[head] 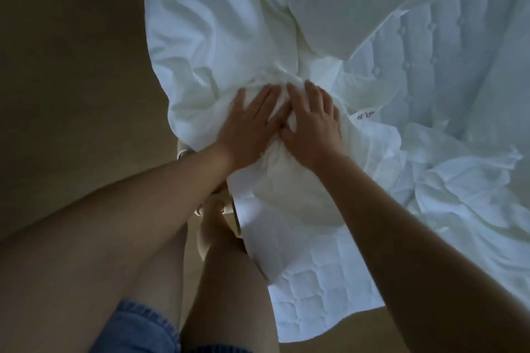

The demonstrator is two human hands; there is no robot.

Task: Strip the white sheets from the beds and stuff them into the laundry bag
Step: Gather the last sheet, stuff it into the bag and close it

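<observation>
Where white sheet bunches at mattress corner, left hand, right hand press flat-fingered; floor alongside, left.

The white sheet is showing as soft matt cloth, creasing in loose folds; the mattress is wearing a quilted cloth cover, stitched in puffed squares, dull in finish; the floor is looking smooth and matt; the shorts are showing coarse blue denim, fraying at the hem.
</observation>
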